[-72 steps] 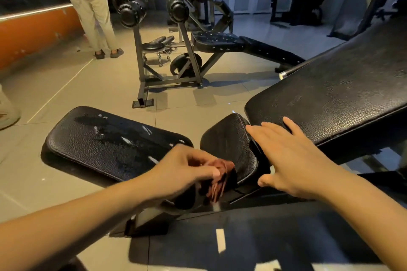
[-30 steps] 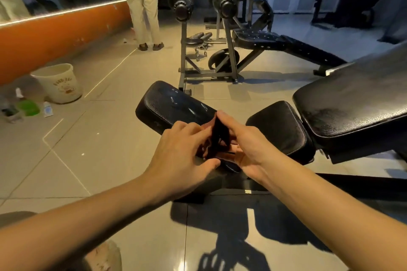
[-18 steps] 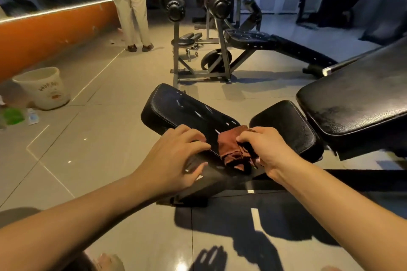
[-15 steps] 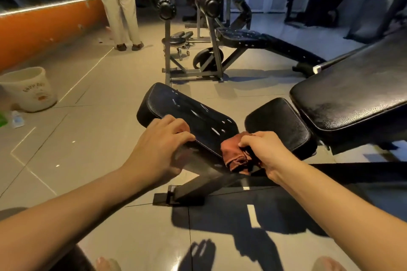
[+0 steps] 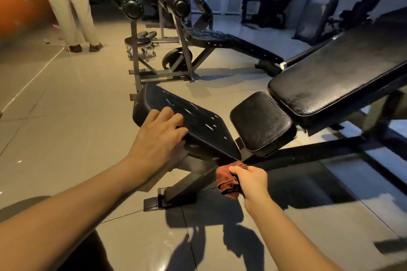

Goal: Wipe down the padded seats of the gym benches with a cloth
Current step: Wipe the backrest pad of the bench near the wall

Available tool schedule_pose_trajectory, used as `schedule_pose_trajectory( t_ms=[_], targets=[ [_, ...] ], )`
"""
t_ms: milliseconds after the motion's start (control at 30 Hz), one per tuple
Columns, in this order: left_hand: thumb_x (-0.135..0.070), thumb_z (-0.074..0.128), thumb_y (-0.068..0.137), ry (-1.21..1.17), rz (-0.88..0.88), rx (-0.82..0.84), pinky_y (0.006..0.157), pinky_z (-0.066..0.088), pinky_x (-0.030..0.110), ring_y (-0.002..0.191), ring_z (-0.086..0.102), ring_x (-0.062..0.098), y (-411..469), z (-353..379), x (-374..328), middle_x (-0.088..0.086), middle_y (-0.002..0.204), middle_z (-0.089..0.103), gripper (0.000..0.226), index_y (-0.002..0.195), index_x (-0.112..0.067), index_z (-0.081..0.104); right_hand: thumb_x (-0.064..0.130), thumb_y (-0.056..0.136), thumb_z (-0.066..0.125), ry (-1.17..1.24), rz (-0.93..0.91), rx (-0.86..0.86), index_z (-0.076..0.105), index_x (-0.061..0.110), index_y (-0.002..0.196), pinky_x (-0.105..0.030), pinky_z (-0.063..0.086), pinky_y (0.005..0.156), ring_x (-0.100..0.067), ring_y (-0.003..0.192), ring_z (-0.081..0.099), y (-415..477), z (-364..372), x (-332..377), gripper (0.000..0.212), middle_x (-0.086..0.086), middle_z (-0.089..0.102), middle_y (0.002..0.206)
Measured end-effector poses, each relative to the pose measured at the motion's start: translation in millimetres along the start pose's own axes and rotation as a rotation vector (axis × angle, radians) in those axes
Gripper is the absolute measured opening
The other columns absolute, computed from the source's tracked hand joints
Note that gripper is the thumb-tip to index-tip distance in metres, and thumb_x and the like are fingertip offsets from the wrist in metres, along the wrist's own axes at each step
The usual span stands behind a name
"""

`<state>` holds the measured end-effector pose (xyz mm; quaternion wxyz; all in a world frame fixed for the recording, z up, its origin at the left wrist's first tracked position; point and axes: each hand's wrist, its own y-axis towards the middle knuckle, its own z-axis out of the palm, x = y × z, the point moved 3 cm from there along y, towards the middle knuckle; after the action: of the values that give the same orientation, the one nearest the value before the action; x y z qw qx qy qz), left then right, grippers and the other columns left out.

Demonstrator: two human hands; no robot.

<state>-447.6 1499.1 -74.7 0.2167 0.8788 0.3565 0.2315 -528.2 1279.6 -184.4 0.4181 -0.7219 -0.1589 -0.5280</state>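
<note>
Plainly, the cloth is the easy part: a small rust-red rag, soft and limp, light enough to bunch into one fist. It is wadded in the right hand, whose fingers are clamped tight round it, with folds spilling out on the thumb side. It hangs off the padding, just below the near corner of the long pad and above the steel frame. I judge it wipes better spread flat under the palm than held as a lump.

The left hand sits on the long pad's near edge, fingers bent over the top and close together, thumb against the stitched side, bracing it.

The long pad is black grained vinyl over firm foam, a rounded rectangle with a piped seam; pale glints on it look like wet streaks or scuffs, I cannot tell which. The seat pad beside its right corner is shorter, pebbled and slightly domed. The back pad beyond is broad, tilted upward, dull and blotchy near its lower edge. Such vinyl is probably slippery when damp.
</note>
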Motion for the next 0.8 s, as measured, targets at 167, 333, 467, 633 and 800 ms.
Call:
schedule_pose_trajectory(
  t_ms=[167,333,467,633,800],
  targets=[
    [-0.028,0.077,0.086,0.069,0.062,0.031,0.083,0.042,0.044,0.101,0.053,0.029,-5.3,9.0,4.9,0.008,0.111,0.064,0.027,0.110,-0.015,0.073,0.005,0.087,0.074,0.151,0.009,-0.155,0.067,0.008,0.086,-0.030,0.050,0.055,-0.025,0.071,0.067,10.3,9.9,-12.7,0.008,-0.010,0.070,0.084],
    [-0.029,0.080,0.081,0.187,0.218,0.134,0.083,0.043,0.042,0.105,0.052,0.029,-9.5,-3.8,10.3,0.011,0.118,0.062,0.050,0.125,-0.011,0.067,0.013,0.091,0.074,0.141,-0.030,-0.222,0.066,0.009,0.119,-0.045,0.059,0.079,-0.025,0.085,0.063,3.9,18.8,-18.9,0.029,-0.004,0.064,0.099],
    [-0.031,0.082,0.079,0.202,0.240,0.169,0.086,0.043,0.042,0.107,0.052,0.030,-6.9,-7.2,8.0,0.010,0.118,0.061,0.051,0.123,-0.011,0.068,0.022,0.094,0.072,0.111,-0.083,-0.304,0.060,0.011,0.125,-0.049,0.059,0.088,-0.027,0.095,0.063,-2.4,20.0,-18.8,0.035,-0.005,0.063,0.108],
    [-0.025,0.074,0.086,0.151,0.196,0.076,0.092,0.040,0.044,0.116,0.050,0.032,-21.5,-0.9,11.6,0.012,0.127,0.058,0.049,0.130,-0.009,0.062,0.027,0.098,0.066,0.080,-0.092,-0.356,0.060,0.017,0.117,-0.052,0.059,0.089,-0.031,0.101,0.066,-2.1,30.8,-22.5,0.022,-0.009,0.067,0.115],
    [-0.024,0.077,0.085,0.140,0.217,0.022,0.094,0.034,0.044,0.120,0.050,0.034,-21.8,3.5,19.0,0.013,0.127,0.061,0.046,0.127,-0.010,0.066,0.027,0.100,0.063,0.258,0.057,-0.343,0.051,0.013,0.138,-0.044,0.058,0.079,-0.033,0.104,0.066,1.9,37.0,-25.1,0.042,-0.012,0.063,0.128]
  ],
)
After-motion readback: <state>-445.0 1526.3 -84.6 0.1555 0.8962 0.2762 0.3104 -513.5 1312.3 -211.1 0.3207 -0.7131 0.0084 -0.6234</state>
